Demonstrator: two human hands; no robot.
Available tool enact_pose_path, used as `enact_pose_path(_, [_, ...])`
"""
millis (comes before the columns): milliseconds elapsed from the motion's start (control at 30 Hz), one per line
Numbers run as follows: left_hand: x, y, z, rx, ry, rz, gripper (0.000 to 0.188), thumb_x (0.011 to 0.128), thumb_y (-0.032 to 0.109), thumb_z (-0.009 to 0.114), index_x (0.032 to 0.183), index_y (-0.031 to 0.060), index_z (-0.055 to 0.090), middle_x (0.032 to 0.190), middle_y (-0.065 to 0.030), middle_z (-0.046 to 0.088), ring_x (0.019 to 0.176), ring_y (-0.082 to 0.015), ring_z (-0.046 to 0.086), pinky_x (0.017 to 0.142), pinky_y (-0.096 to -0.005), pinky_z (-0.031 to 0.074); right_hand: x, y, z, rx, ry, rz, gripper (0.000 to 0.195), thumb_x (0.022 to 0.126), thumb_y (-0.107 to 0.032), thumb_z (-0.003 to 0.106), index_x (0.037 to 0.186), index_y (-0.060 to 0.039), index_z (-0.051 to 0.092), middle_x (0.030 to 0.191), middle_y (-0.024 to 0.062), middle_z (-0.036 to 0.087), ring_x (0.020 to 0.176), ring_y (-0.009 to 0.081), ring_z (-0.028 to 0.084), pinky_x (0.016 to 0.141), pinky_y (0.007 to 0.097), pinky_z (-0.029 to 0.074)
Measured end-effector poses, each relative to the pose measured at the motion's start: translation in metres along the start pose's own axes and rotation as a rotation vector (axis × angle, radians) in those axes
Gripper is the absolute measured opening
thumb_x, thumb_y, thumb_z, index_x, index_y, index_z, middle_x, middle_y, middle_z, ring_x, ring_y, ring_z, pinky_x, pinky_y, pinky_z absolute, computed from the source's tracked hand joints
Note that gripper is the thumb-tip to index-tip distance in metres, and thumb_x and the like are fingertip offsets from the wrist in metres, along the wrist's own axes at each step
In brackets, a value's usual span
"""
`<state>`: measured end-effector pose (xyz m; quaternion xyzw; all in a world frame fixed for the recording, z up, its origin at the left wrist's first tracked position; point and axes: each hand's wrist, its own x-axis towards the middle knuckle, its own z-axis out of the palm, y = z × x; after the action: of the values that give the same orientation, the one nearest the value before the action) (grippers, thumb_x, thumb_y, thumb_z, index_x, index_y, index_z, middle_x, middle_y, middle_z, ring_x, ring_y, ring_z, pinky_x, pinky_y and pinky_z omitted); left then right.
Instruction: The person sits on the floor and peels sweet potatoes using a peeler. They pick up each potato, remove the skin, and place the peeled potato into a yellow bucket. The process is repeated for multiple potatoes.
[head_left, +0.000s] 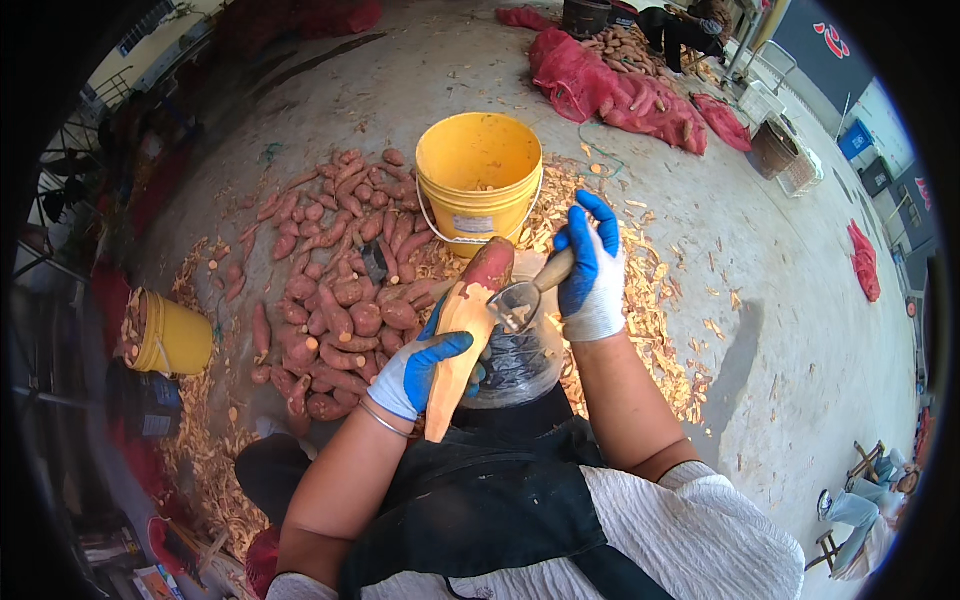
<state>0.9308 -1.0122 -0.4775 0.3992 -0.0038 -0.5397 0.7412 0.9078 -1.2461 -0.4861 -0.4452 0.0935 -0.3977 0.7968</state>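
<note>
My left hand (424, 371), in a blue-coated white work glove, grips a large sweet potato (459, 337). Most of its length is bare orange flesh, while red skin covers the far end. A peeler (525, 300) with a wooden handle and a looped metal blade is held in my gloved right hand (596, 270). Its blade lies beside the sweet potato, close to where skin meets flesh; contact is hard to tell. Under the tool, clear plastic (525, 360) covers something dark over my lap. Just beyond stands a yellow bucket (480, 180) with a few pieces inside.
Unpeeled sweet potatoes (345, 300) are heaped at left. Peelings (652, 315) litter the floor at right. Another yellow bucket (176, 334) stands far left. Red mesh sacks (615, 97) lie at the back, near a seated person (686, 34). Another person (870, 510) sits at lower right.
</note>
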Motion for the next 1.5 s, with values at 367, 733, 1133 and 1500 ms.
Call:
enact_pose_path(367, [0.003,-0.009,-0.016,-0.228,-0.054,-0.097,0.061,0.082,0.031,0.061,0.132,0.002,0.042,0.108,-0.0188,0.06,0.085,-0.0284,0.063,0.065,-0.0372,0.055,0.064,0.011,-0.012,-0.043,0.344,-0.035,0.028,0.083,-0.004,0.065,0.109,-0.0076,0.058,0.067,0.0015,0.053,0.057,0.0106,0.05,0.049,0.0257,0.041])
enact_pose_path(733, [0.005,-0.002,0.01,-0.221,-0.018,-0.109,0.056,0.082,0.033,0.062,0.127,0.003,0.047,0.096,-0.0159,0.06,0.068,-0.0235,0.058,0.058,-0.0339,0.05,0.082,0.027,-0.012,-0.06,0.442,-0.041,0.022,0.083,-0.004,0.064,0.104,-0.0061,0.059,0.071,0.0015,0.054,0.061,0.0102,0.051,0.056,0.0238,0.043])
enact_pose_path(1133, [0.002,-0.003,0.019,-0.155,0.054,-0.023,0.053,0.083,0.014,0.061,0.132,0.0033,0.044,0.106,-0.0148,0.061,0.09,-0.0273,0.063,0.077,-0.034,0.054,0.065,-0.013,0.023,-0.144,0.04,0.279,0.028,0.082,-0.001,0.065,0.109,-0.0044,0.06,0.066,-0.0002,0.055,0.057,0.0067,0.049,0.053,0.0202,0.041])
enact_pose_path(1500, [0.004,-0.003,0.019,0.086,0.154,0.038,0.065,0.078,0.007,0.067,0.136,0.0084,0.037,0.106,-0.0102,0.059,0.088,-0.0211,0.062,0.074,-0.0299,0.053,0.055,-0.01,0.025,-0.242,-0.114,0.295,0.029,0.082,-0.005,0.067,0.11,-0.0045,0.06,0.071,0.0,0.055,0.06,0.0075,0.051,0.056,0.021,0.041])
